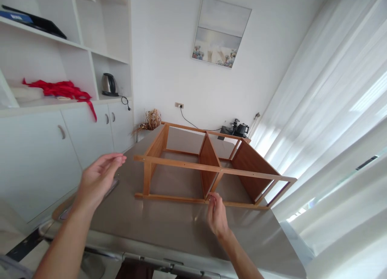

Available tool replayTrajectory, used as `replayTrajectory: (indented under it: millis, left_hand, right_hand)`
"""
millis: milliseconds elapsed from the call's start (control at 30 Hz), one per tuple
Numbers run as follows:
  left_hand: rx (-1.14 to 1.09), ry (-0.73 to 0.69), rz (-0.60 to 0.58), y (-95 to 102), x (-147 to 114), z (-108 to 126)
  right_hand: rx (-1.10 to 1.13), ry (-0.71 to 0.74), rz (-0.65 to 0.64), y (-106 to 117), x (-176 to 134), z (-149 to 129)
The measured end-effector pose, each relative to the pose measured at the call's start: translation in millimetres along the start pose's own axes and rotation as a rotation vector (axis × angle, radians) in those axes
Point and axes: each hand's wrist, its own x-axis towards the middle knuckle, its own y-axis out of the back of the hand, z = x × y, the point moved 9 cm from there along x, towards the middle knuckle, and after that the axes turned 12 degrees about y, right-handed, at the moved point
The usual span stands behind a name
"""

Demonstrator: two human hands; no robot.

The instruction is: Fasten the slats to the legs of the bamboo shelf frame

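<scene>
A wooden shelf frame lies on its side across the grey tabletop, with its inner boards standing upright. My right hand is at the near lower rail, where the middle board meets it. Its fingertips are pinched together against the wood, and whatever they hold is too small to name. Left of the frame, my left hand hovers above the table, apart from the wood. Thumb and fingers are drawn together there, and anything between them is hidden.
Behind my left wrist a tray-like object is partly hidden. Dried plant material stands beyond the frame's left end. A dark coffee pot sits at the far right. White cabinets line the left side; curtains hang on the right.
</scene>
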Motion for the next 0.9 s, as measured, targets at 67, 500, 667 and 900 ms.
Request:
replayTrajectory:
  millis: [67, 500, 667, 900]
  left_hand:
    - [0.099, -0.055, -0.084, -15.3, 7.0, 44.7]
    - [1.268, -0.163, -0.365, -152.7, 74.8, 44.2]
    - [1.331, -0.115, -0.349, -157.7, 75.1, 26.3]
    - [1.393, -0.097, -0.343, -153.1, 81.5, 15.6]
  right_hand:
    - [-0.050, 0.140, 0.058, 28.0, 26.7, -17.1]
    - [-0.539, -0.210, -0.441, 59.7, 186.8, 5.7]
    - [-0.518, -0.366, -0.591, 23.0, 198.2, 54.5]
    - [-0.401, -0.489, -0.715, -11.0, 195.9, 85.3]
